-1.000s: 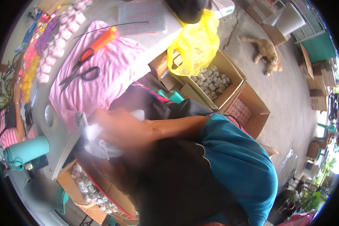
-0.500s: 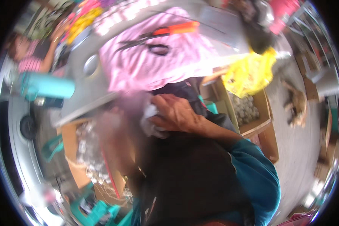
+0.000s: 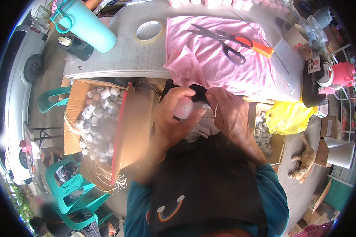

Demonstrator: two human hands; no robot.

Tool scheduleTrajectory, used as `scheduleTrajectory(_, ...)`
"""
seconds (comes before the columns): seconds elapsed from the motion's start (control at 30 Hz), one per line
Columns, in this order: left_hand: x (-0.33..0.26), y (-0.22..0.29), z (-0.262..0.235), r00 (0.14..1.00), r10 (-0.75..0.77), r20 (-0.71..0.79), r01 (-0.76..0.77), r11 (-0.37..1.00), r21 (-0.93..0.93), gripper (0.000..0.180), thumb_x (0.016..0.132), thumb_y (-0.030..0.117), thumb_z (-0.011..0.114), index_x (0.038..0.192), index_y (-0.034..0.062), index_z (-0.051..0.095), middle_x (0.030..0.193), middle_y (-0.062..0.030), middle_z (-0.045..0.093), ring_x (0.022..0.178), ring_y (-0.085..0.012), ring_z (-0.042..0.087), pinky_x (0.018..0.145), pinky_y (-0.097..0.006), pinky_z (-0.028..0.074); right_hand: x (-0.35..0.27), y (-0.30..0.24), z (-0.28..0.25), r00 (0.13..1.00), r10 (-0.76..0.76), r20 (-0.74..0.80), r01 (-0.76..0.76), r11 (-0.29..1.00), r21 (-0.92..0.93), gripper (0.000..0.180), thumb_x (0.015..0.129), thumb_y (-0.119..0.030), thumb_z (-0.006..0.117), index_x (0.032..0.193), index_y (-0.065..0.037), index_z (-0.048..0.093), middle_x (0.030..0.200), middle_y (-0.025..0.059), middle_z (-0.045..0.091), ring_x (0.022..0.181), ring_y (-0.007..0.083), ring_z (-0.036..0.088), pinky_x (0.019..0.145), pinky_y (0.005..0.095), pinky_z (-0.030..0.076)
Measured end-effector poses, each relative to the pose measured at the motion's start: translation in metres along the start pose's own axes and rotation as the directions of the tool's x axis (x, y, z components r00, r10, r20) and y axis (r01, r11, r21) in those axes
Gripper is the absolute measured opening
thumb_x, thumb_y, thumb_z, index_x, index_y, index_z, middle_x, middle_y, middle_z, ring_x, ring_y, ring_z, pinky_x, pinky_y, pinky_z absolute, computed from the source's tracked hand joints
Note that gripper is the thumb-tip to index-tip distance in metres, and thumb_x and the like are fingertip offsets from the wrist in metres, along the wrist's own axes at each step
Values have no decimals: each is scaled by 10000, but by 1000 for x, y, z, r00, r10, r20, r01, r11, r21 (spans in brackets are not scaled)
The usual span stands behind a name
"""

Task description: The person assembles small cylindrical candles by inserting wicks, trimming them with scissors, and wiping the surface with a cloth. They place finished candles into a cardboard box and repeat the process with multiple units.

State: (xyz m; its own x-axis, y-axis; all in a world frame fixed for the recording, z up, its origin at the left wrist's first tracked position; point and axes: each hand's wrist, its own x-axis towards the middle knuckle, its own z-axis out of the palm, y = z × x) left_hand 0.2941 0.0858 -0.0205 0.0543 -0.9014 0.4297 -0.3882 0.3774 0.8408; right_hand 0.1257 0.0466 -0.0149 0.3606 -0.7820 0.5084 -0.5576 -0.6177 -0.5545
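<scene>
My left hand [image 3: 167, 120] is curled around a small whitish-pink cylinder [image 3: 184, 107], seen end-on with a dark dot at its centre. Beside it, my right hand [image 3: 232, 116] has its fingers pinched together, and a thin white string [image 3: 216, 109] shows at their tips. A crumpled pale grey cloth [image 3: 201, 125] lies between and below both hands, over my dark apron [image 3: 209, 177]. On the table just beyond is a pink cloth [image 3: 241, 77], with black-handled scissors [image 3: 225, 39] and an orange-handled tool [image 3: 262, 49] on top.
An open cardboard box [image 3: 73, 138] of small white cylinders stands at left; another box [image 3: 280, 148] is at right under a yellow plastic bag [image 3: 290, 116]. The table [image 3: 118, 63] holds a tape roll [image 3: 149, 31] and turquoise tumbler [image 3: 89, 27]. A cat [image 3: 303, 162] lies on the floor.
My view has swung, so the table sits differently. My hands have come apart; the left now shows the cylinder. The grey cloth, earlier in my right hand, now lies lower between them.
</scene>
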Motion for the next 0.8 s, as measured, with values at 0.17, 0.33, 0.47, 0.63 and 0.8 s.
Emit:
scheduleTrajectory(0.17, 16, 0, 10, 974, 226, 18, -227, 971, 73, 331, 673, -24, 782, 974, 38, 660, 869, -98, 650, 740, -191, 624, 662, -286, 492, 11, -8, -5, 998, 9, 67, -4, 998, -64, 139, 785, -43, 645, 893, -58, 559, 751, 102, 632, 704, 293, 655, 584, 391, 500)
scheduleTrajectory(0.33, 27, -1, 19, 950, 309, -42, -309, 951, 5, 230, 658, -11, 780, 863, 45, 692, 826, -87, 643, 687, -217, 633, 611, -308, 498, 11, -7, -11, 998, 1, 63, 7, 992, -129, 199, 742, -49, 663, 908, -60, 556, 760, 96, 642, 714, 286, 667, 584, 386, 513)
scheduleTrajectory(0.47, 29, -2, 26, 932, 359, -53, -360, 933, -18, 239, 655, -43, 774, 868, 32, 697, 825, -94, 639, 667, -220, 629, 598, -300, 494, 8, -3, -11, 996, 40, 74, -29, 989, -147, 181, 753, -49, 656, 905, -60, 558, 756, 94, 641, 707, 287, 667, 576, 391, 511)
scheduleTrajectory(0.63, 28, -6, 22, 954, 294, -63, -299, 949, -96, 195, 715, -45, 766, 885, 23, 697, 859, -92, 641, 743, -177, 618, 653, -276, 481, 9, 3, -9, 991, 60, 118, -54, 997, -56, 220, 737, -37, 681, 942, -62, 604, 887, 109, 640, 807, 299, 647, 662, 398, 512)
scheduleTrajectory(0.8, 28, -11, 16, 997, 56, -50, -70, 935, -347, 159, 732, -41, 774, 857, 17, 695, 888, -76, 636, 800, -159, 617, 700, -279, 487, 11, 5, -14, 993, 108, 35, -114, 962, 248, 304, 676, 18, 739, 961, -69, 679, 1132, 99, 576, 990, 285, 548, 857, 398, 445)
